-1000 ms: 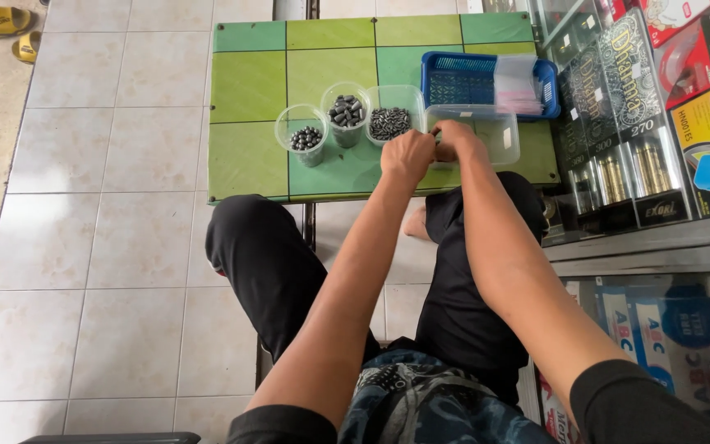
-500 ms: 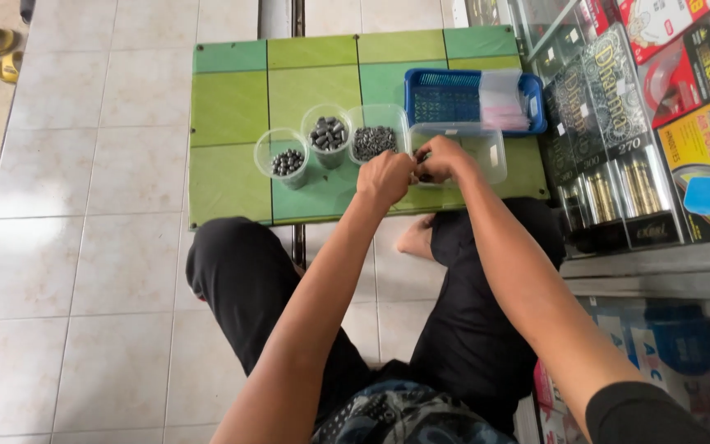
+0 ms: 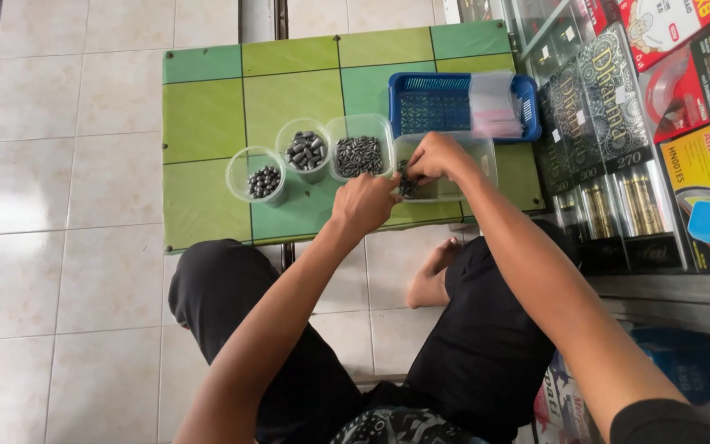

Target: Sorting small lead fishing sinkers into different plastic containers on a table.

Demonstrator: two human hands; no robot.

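Head view: since a second ago both hands have drawn in over the same spot. The left hand now sits just left of the clear rectangular tub, fingers curled toward its near left corner, and the right hand is bent down into that corner, where a small dark cluster of metal pieces lies. Both hands look pinched around these pieces, but how firmly either one grips I cannot tell; the fingers hide the contact. The camera has also moved closer, so the tabletop fills more of the frame. Judging by this, the sorting is still centred on the rectangular tub, which is nearly bare apart from that cluster.

Left of it, in a row across the middle of the frame, stand three clear cups: a square cup of small grey pieces, a round cup of larger dark pieces, and a round cup of dark balls.

The surface is a low green chequered table. A blue plastic basket with small clear bags sits at upper right. Pale floor tiles surround it; a glass display case of boxed goods fills the right edge.
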